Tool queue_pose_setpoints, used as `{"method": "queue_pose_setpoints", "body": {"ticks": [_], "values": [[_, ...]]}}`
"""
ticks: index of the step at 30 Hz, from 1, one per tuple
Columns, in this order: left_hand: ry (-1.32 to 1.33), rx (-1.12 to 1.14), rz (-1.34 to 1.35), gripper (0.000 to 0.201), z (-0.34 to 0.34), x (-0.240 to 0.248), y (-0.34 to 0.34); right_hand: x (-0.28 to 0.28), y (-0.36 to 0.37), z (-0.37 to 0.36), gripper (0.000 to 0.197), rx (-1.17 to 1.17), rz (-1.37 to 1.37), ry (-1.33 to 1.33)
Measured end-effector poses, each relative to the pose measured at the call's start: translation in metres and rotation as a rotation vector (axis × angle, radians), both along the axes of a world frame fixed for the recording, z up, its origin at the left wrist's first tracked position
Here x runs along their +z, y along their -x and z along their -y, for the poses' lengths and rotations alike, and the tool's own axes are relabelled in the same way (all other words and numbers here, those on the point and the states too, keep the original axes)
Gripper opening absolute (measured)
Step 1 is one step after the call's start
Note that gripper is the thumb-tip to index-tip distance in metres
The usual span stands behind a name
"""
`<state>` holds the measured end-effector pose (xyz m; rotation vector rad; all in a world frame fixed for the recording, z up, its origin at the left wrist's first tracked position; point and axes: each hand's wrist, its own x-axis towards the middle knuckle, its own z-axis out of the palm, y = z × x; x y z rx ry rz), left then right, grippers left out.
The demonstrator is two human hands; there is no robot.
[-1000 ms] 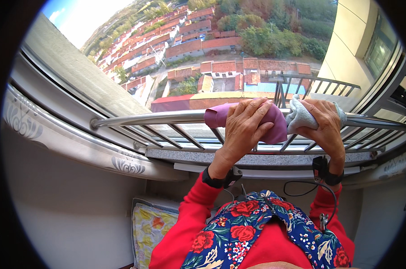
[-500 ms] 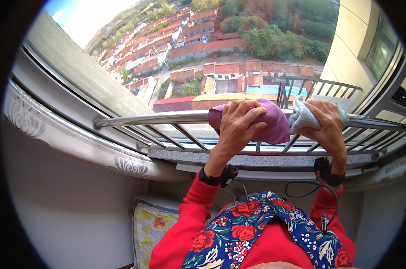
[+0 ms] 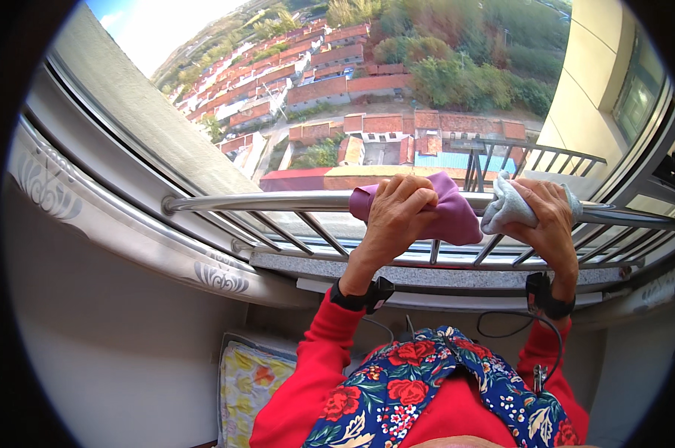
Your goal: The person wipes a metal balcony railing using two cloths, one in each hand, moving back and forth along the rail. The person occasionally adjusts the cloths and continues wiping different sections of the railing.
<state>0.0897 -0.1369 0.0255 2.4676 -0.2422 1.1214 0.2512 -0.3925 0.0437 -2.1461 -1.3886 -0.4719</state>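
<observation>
A shiny metal handrail (image 3: 277, 201) runs across the window in front of me. My left hand (image 3: 398, 213) is closed around a purple cloth (image 3: 457, 213), which is draped over the rail near its middle. Just to the right, my right hand (image 3: 546, 213) grips a pale grey-blue cloth (image 3: 504, 207) pressed against the same rail. The two cloths are close together, with a small gap between them. Under the fingers, parts of both cloths and the rail are hidden.
Slanting metal bars (image 3: 307, 233) stand below the rail above a speckled stone sill (image 3: 337, 269). White patterned trim (image 3: 128, 239) curves along the left. A yellow floral fabric item (image 3: 255, 381) lies low at left. A black cable (image 3: 494, 313) loops by my right wrist.
The view has shifted slightly, so the rail and scenery sit a little lower. Both hands keep hold of their cloths at nearly the same spots on the rail.
</observation>
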Motion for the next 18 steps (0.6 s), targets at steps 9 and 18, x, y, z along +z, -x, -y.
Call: {"method": "queue_pose_setpoints", "body": {"ticks": [9,18], "values": [[0.151,0.099,-0.038,0.020,-0.048,0.003,0.045,0.003,0.002,0.000,0.074,0.012,-0.016,0.000],[0.714,0.122,-0.034,0.013,-0.098,-0.014,0.089,0.001,0.001,-0.001,0.074,0.007,0.026,-0.015]]}}
